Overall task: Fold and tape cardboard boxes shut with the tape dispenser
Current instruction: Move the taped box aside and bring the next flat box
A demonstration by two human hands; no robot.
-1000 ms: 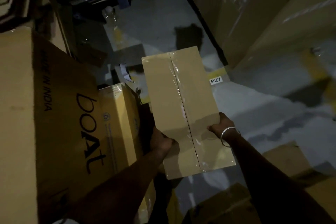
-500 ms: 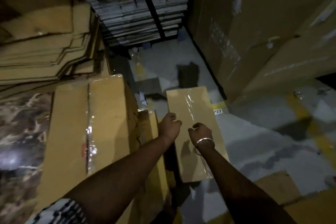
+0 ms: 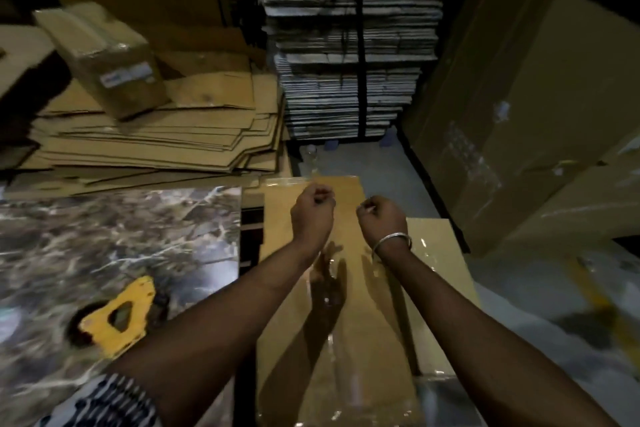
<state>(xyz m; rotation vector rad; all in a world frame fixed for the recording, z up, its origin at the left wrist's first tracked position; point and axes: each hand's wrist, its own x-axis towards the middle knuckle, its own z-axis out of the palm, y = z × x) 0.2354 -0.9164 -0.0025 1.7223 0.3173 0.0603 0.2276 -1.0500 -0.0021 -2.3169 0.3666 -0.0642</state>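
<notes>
A taped cardboard box (image 3: 346,350) lies long-ways below my forearms, a strip of clear tape running along its top seam. A second taped box (image 3: 438,270) sits lower at its right side. My left hand (image 3: 313,210) and my right hand (image 3: 381,215), which has a metal bangle at the wrist, hover above the box's far end. Both have curled fingers and nothing in them, and their shadows fall on the box top. The yellow tape dispenser (image 3: 116,317) lies on the marble-patterned table (image 3: 104,239) to the left, apart from both hands.
Flat cardboard sheets (image 3: 156,135) are piled behind the table, with a small wrapped box (image 3: 104,55) on top. A strapped bundle of flat cartons (image 3: 349,55) stands at the back. Large cartons (image 3: 526,107) wall in the right side. Grey floor (image 3: 540,302) shows at the right.
Both hands held the taped box a second ago; they have let it go and risen above the boxes. The view has swung up and left, bringing the table and dispenser into sight.
</notes>
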